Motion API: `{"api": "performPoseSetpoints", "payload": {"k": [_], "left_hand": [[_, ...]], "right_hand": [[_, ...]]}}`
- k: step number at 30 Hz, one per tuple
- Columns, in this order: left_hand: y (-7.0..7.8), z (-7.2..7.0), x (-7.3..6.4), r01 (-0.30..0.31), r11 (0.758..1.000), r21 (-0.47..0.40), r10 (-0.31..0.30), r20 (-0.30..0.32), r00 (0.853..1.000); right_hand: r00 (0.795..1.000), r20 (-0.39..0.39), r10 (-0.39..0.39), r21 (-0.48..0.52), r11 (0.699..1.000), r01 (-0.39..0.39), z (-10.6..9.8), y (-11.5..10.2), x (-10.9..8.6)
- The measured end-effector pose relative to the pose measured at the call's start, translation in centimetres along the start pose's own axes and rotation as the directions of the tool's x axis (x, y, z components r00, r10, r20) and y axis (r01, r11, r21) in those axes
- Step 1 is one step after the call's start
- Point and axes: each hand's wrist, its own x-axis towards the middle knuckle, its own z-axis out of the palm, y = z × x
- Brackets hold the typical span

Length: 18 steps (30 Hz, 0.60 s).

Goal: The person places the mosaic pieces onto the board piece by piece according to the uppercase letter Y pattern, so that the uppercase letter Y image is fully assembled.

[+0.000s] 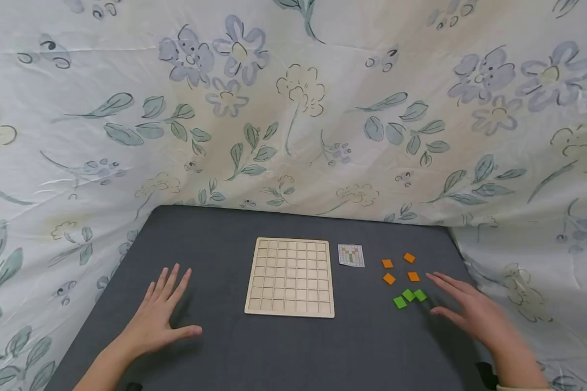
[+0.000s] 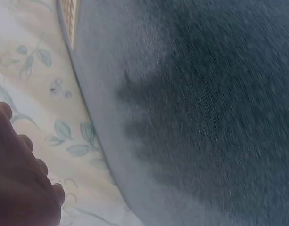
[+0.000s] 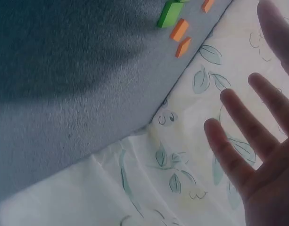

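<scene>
My left hand (image 1: 157,317) is spread over the dark table left of the wooden grid board (image 1: 289,278), fingers straight and holding nothing. On the right, my right hand (image 1: 472,309) is held out with straight fingers, also holding nothing, its fingertips near the small tiles. Several orange tiles (image 1: 413,277) lie loosely grouped right of the board. Just in front of them are several green tiles (image 1: 400,302). The board's squares hold no tiles. Between board and tiles lies a small printed grid card (image 1: 351,255) with a coloured pattern of orange and green squares.
A dark grey cloth (image 1: 215,347) covers the table. White flowered fabric (image 1: 293,108) hangs behind it and along both sides. In the right wrist view, green (image 3: 169,14) and orange tiles (image 3: 179,29) show near the table's edge.
</scene>
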Motion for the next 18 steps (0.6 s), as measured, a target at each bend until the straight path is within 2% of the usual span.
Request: {"api": "performPoseSetpoints", "payload": {"k": [5, 9, 14, 18], "left_hand": [[0.5, 1.2, 0.9, 0.011, 0.997, -0.075, -0.01, 0.008, 1.0], [1.2, 2.4, 1.7, 0.0, 0.987, -0.16, 0.002, 0.008, 1.0], [2.3, 3.6, 2.6, -0.014, 0.965, -0.261, 0.019, 0.017, 1.0], [3.2, 4.4, 3.7, 0.004, 0.955, -0.296, 0.008, 0.041, 0.999]], "right_hand": [[0.993, -0.101, -0.058, -0.001, 0.998, 0.058, 1.2, 0.1, 0.4], [0.987, -0.148, -0.06, 0.037, 0.997, 0.066, 2.0, 0.1, 0.7], [0.986, -0.169, -0.013, 0.091, 0.995, 0.029, 3.1, 0.0, 1.0], [0.986, -0.165, 0.036, 0.137, 0.99, -0.014, 3.9, 0.2, 1.4]]}}
